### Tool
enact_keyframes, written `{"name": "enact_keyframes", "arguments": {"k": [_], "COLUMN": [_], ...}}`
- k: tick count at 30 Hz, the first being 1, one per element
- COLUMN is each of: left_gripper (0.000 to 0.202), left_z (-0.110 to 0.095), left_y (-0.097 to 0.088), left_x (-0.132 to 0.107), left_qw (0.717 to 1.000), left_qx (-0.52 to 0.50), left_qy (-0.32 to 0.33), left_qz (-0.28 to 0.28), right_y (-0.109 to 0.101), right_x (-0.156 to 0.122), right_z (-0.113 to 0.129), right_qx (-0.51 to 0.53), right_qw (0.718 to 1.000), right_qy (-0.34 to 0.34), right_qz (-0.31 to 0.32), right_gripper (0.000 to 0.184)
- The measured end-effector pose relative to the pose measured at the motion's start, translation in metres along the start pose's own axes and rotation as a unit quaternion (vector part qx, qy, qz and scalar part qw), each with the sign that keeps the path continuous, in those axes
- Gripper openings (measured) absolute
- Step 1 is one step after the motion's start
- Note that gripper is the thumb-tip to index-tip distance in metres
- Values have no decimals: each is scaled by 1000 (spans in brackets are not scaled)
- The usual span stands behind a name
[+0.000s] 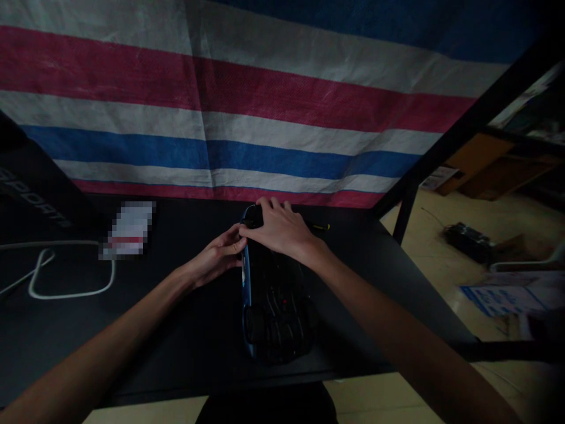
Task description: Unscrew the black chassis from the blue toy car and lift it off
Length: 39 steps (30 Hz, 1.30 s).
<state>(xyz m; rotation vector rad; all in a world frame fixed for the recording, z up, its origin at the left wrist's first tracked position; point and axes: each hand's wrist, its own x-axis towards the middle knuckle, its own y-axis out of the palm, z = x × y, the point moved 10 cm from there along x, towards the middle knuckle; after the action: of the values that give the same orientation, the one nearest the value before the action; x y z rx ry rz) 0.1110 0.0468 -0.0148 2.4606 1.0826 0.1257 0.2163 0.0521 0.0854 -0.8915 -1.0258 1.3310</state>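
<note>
A toy car (278, 312) with a blue body lies wheels-up on the dark table, its black underside facing me. My left hand (220, 253) is closed on the car's far left side, thumb and fingers close to the wheel there. Across the far end lies my right hand (285, 229), fingers curled over the edge and thumb touching near my left fingertips. Whatever lies under the right palm is hidden. Just beyond my right hand, a thin dark tool with a yellow end (325, 226) rests on the table, partly covered.
A striped woven sheet (265, 129) hangs behind the table (176, 341). On the left are a white cable (73, 296), a blurred white packet (130, 229) and a dark box marked SPORTS (39, 182). A black frame post (424, 165) stands right; clutter lies on the floor beyond.
</note>
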Motion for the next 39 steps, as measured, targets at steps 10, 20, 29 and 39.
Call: {"name": "enact_keyframes", "arguments": {"k": [10,20,29,39], "left_gripper": [39,32,33,34], "left_z": [-3,-8,-1,6], "left_y": [7,-1,-9,-12], "left_x": [1,0,3,6], "left_qw": [1000,999,999,998], "left_qx": [21,-26,-38,-60], "left_qy": [20,-5,-25,-35], "left_qz": [3,-23,-24,-3], "right_y": [0,-15,28,-80], "right_x": [-1,-5,-34,-45], "right_z": [-8,-66,-140,-74], "right_qx": [43,28,-3,209], "right_qw": [998,998,999,969], "right_qy": [-1,16,38,-97], "right_qz": [38,-51,25,-84], "right_gripper": [72,67,33,31]}}
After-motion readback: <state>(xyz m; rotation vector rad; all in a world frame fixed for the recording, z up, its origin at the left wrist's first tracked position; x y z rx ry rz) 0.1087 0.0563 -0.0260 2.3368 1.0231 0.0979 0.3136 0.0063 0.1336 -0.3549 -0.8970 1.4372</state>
